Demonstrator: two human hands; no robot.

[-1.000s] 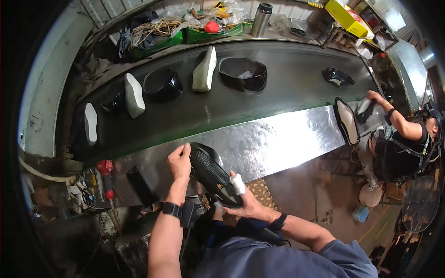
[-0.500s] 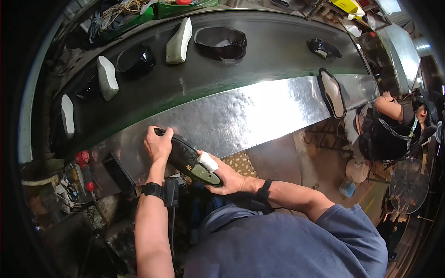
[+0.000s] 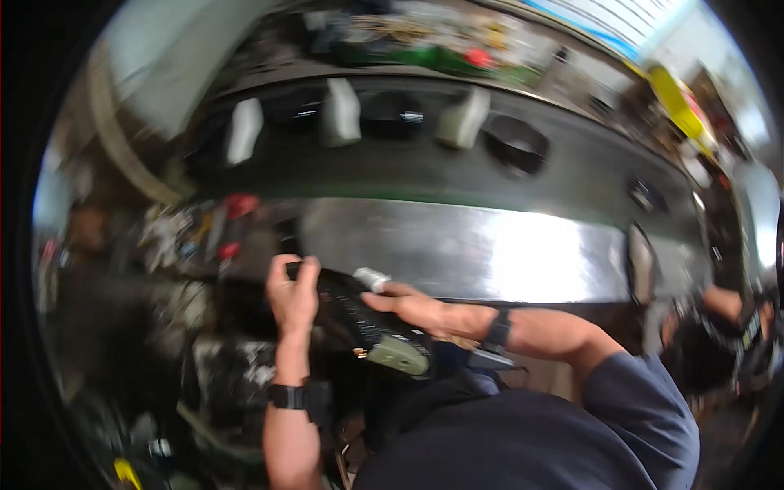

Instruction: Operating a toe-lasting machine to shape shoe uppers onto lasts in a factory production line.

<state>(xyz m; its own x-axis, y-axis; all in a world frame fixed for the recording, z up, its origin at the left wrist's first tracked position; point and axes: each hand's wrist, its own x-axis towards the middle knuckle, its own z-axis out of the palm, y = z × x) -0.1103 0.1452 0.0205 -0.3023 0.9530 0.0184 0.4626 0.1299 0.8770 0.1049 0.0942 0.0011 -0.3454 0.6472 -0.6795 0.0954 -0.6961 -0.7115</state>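
Note:
A black shoe upper (image 3: 349, 312) is stretched over a green shoe last (image 3: 398, 354), slanting in front of my body. My left hand (image 3: 294, 296) is closed on its far left end, thumb and fingers gripping the edge. Along its right side, my right hand (image 3: 418, 309) is closed on the shoe. A white wrapping (image 3: 371, 279) covers one finger of that hand. The right fingertips under the shoe are hidden, and motion smears the picture.
Beyond a shiny steel ledge (image 3: 408, 241) lies a dark belt (image 3: 392, 175) bearing pale shoe lasts (image 3: 341, 113) and black uppers (image 3: 516, 144). A pale-insoled shoe (image 3: 642, 263) rests on the ledge's right. Red-handled tools (image 3: 239, 204) lie left. Another person (image 3: 719, 335) sits far right.
My view has swung left, so the belt and ledge now appear farther right. The shoe stays in both hands and has tilted, its green end now lower and nearer my body.

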